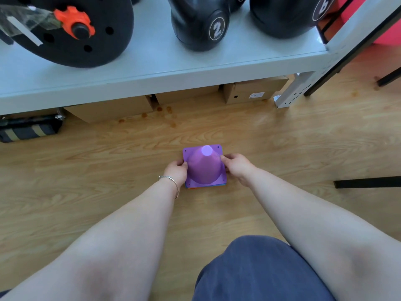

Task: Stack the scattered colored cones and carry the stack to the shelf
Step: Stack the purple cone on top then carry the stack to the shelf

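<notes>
I log the top cone as purple, its tip paler lilac; thin orange and blue edges show at the stack's base. Floor: light wood grain, with small brown spots near the boxes. Shelf pale grey-white. Kettlebell black, white "2" in a ring. Weight plate black, with an orange collar. Cardboard boxes tan. Bag dark with beige stripes. Bracelet silver. Trouser fabric slate blue.
</notes>
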